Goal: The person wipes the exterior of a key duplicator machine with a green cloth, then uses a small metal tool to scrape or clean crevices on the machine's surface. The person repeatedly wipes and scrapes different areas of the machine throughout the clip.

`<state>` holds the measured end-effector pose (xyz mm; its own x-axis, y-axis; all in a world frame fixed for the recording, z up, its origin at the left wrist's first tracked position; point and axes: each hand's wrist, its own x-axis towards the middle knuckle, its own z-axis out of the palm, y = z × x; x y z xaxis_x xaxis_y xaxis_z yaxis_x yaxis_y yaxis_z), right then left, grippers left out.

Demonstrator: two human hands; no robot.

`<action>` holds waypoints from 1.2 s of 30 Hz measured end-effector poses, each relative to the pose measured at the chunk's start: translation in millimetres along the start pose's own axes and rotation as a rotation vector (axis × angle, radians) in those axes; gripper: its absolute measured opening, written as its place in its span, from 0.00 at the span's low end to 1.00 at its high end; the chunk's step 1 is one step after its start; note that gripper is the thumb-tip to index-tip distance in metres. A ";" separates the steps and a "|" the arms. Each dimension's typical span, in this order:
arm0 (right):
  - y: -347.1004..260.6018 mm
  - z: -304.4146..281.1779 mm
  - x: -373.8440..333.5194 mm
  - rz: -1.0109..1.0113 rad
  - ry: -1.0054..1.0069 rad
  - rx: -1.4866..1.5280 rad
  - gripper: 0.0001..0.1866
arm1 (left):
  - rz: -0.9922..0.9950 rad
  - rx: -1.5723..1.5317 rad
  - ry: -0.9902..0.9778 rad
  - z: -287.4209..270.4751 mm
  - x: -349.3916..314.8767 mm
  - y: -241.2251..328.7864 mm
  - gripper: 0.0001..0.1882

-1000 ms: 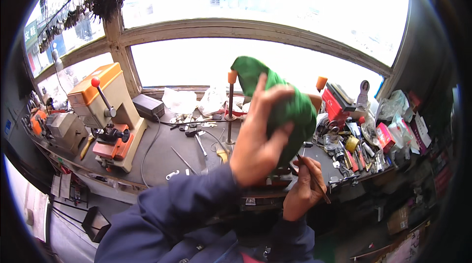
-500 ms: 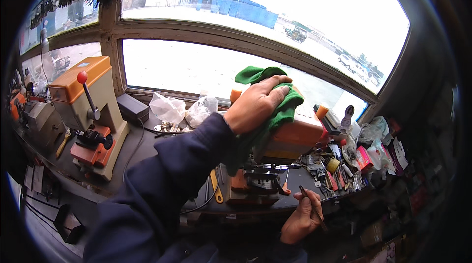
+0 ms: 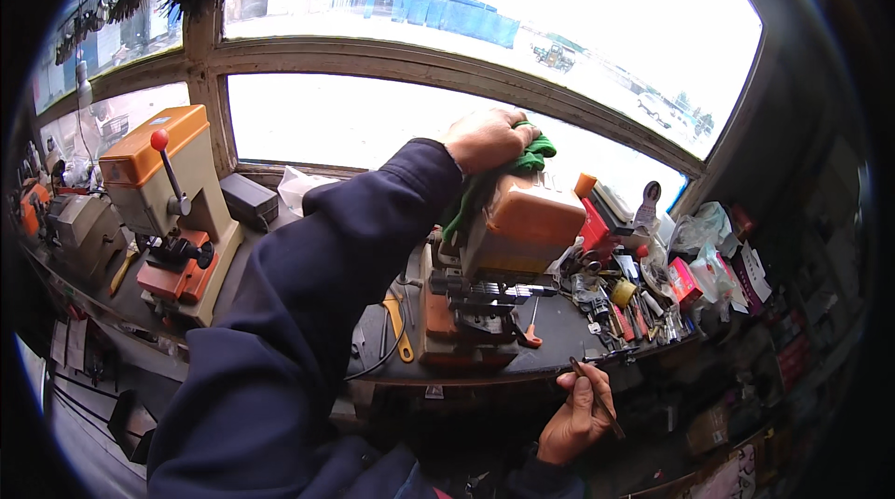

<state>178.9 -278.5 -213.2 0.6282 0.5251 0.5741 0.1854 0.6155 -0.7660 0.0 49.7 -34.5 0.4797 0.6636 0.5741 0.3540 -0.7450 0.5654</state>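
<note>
The left arm, in a dark blue sleeve (image 3: 331, 266), reaches up and forward, its hand tilted down over the far top edge of a machine. The left hand (image 3: 487, 139) has its fingers drawn together and curled around a bunched green cloth (image 3: 533, 154); the right hand (image 3: 576, 417) sits low, near the bench (image 3: 559, 354) edge, pinching a thin stick (image 3: 608, 413) between thumb and fingers. The cloth is soft and wrinkled, with a fold beyond the left fingertips and a darker length hanging below that wrist, down the machine's side. The machine (image 3: 531, 219) just below the left hand has a rounded orange cover, dull and scuffed. There is one cloth, one stick and two orange-topped machines, the second machine (image 3: 166, 191) well to the left of both hands. One orange-handled screwdriver (image 3: 530, 336) lies above and left of the right hand, and one yellow-handled tool (image 3: 399, 324) lies farther left.
</note>
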 end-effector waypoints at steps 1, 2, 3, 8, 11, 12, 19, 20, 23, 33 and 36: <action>3.2 -1.8 -0.2 0.018 0.011 0.002 0.08 | 0.017 -0.038 -0.025 -7.0 -20.6 19.6 0.24; 6.9 -3.4 -0.3 0.026 0.006 -0.008 0.08 | 0.057 -0.058 -0.066 -14.8 -40.4 36.9 0.24; 10.7 -4.9 -0.4 0.045 0.009 -0.013 0.08 | 0.113 -0.107 -0.057 -17.3 -59.8 53.3 0.24; 31.2 -14.3 0.4 0.116 0.007 -0.021 0.08 | 0.119 -0.192 -0.242 -29.1 -68.8 67.4 0.23; 36.3 -19.9 1.0 0.105 0.024 -0.069 0.08 | 0.105 -0.234 -0.288 -14.3 -21.3 37.6 0.22; 36.4 -21.8 0.7 0.108 0.029 -0.084 0.08 | 0.063 -0.301 -0.345 -6.9 -0.8 26.0 0.21; 20.6 -34.2 -11.4 0.095 0.071 -0.113 0.08 | -0.077 -0.232 -0.327 45.8 81.4 -25.8 0.17; 18.4 -36.2 -14.5 0.103 0.085 -0.095 0.08 | -0.016 -0.270 -0.317 44.0 76.0 -24.0 0.18; 17.3 -42.9 -19.3 0.138 0.078 -0.095 0.08 | 0.095 -0.349 -0.324 27.4 31.8 4.5 0.20; 38.2 -47.0 -23.0 0.152 0.024 -0.072 0.09 | 0.210 -0.373 -0.366 -7.7 -41.8 56.2 0.20; 34.7 -50.5 -27.8 0.146 0.028 -0.090 0.09 | 0.122 -0.247 -0.330 9.5 10.5 42.4 0.20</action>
<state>206.0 -301.5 -270.4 0.6739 0.5876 0.4478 0.1568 0.4786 -0.8639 27.6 24.4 -10.1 0.7517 0.4846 0.4474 0.0955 -0.7511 0.6532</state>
